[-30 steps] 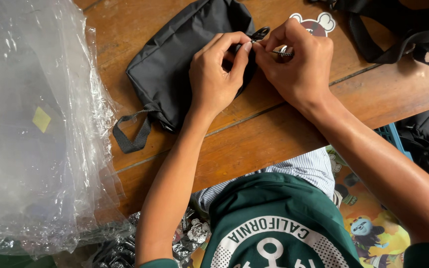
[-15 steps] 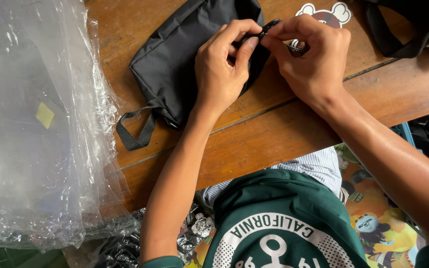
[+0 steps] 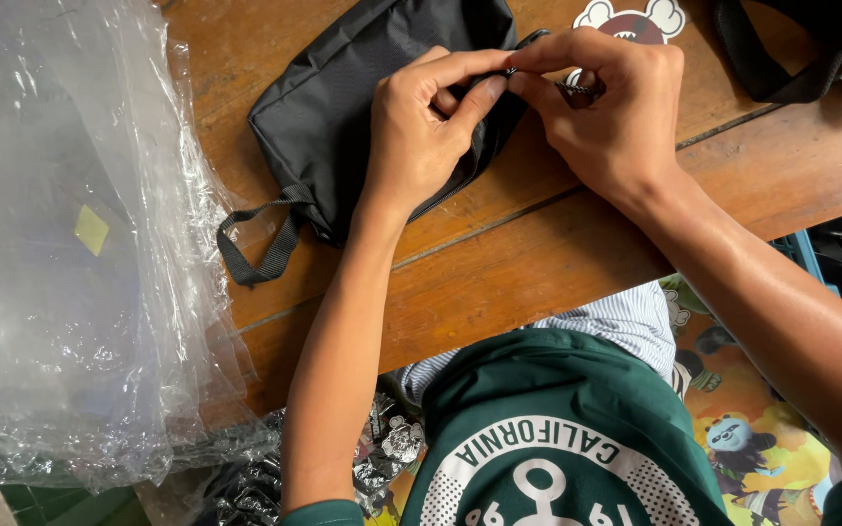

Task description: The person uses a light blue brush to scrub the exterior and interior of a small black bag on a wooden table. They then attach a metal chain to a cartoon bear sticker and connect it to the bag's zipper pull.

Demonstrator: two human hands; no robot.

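A black fabric pouch (image 3: 343, 107) with a webbing loop at its near left corner lies on the wooden table (image 3: 557, 253). My left hand (image 3: 426, 127) rests on the pouch's right end, thumb and forefinger pinching its edge by the zipper. My right hand (image 3: 611, 112) meets it from the right, fingertips pinched on the small dark zipper pull at the same spot. Both hands touch each other at the fingertips. The pull itself is mostly hidden by my fingers.
A big heap of clear plastic bags (image 3: 70, 244) covers the table's left side. A cartoon-shaped sticker or tag (image 3: 635, 18) lies behind my right hand. Black straps of another bag (image 3: 811, 58) sit at the top right. The table's near edge runs above my lap.
The view has shifted slightly; my hands stay pinched together at the pouch's zipper end, with the fingers closing tighter on the pull.
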